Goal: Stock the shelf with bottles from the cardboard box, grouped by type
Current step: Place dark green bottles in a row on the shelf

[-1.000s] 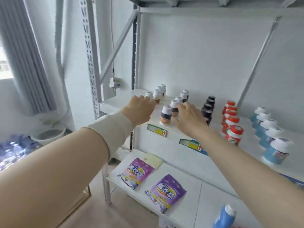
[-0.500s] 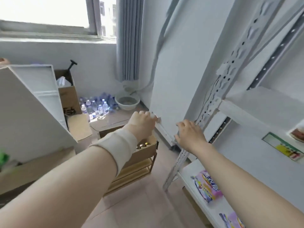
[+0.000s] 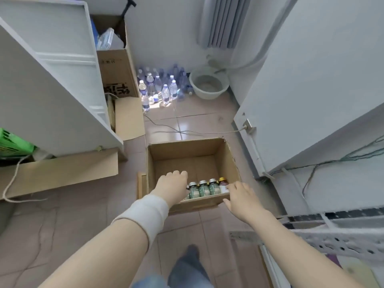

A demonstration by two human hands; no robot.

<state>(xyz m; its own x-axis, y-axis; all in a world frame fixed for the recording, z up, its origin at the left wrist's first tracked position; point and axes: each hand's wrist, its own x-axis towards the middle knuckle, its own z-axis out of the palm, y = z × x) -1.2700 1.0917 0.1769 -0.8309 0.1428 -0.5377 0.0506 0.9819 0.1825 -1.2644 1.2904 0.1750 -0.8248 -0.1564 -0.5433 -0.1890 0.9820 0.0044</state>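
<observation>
This looks like the fetching step. The green-label bottles (image 3: 203, 189) stand in the cardboard box (image 3: 182, 149), between the hands. The left hand (image 3: 172, 183) curls downward just beside them, though I cannot tell whether it grips anything. The right hand (image 3: 239, 197) is relaxed and empty. Next, each hand probably needs to grasp a bottle of one type.

Beige floor tiles (image 3: 199, 109) fill the centre, sunlit beside a cluster of clear plastic water bottles (image 3: 160, 86) at upper centre. A pale round plastic basin (image 3: 207, 85) sits right of them, below a grey pleated curtain (image 3: 222, 21) on the white wall (image 3: 166, 38); a white panelled cabinet (image 3: 52, 69) occupies the upper left.
</observation>
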